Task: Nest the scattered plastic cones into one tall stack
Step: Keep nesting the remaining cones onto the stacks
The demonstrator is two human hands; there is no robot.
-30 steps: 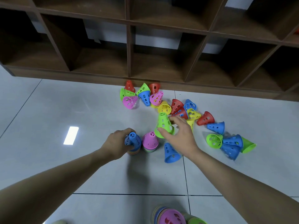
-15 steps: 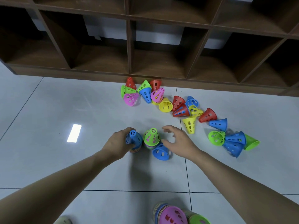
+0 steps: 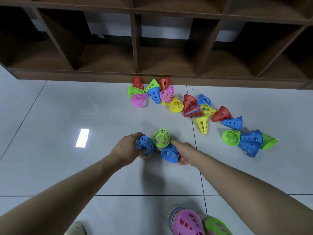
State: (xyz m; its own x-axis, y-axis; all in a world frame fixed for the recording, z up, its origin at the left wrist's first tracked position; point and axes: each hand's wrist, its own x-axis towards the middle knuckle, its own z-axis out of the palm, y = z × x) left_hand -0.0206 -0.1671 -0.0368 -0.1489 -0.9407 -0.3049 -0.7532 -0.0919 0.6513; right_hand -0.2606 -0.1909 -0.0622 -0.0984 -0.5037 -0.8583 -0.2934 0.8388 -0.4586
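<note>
Two short stacks of perforated cones stand upright on the floor tiles. My left hand (image 3: 126, 148) grips the blue-topped stack (image 3: 145, 146). Right beside it stands the green-topped stack (image 3: 161, 137) with pink showing through its holes. A loose blue cone (image 3: 169, 153) lies on its side just in front of that stack, and my right hand (image 3: 185, 154) curls its fingers round it. Several loose cones (image 3: 193, 109) in red, yellow, blue, green and pink lie scattered in an arc further back.
A dark wooden cubby shelf (image 3: 135, 48) runs along the back, its base touching the farthest cones. Two more nested stacks, one pink-topped (image 3: 188, 221) and one green-topped (image 3: 216, 226), stand at the bottom edge. Pale floor tiles (image 3: 67, 107) spread to the left.
My right hand set the green cone onto the pink-topped stack, let go, then dropped back and took hold of the loose blue cone. My left hand stayed on the blue-topped stack.
</note>
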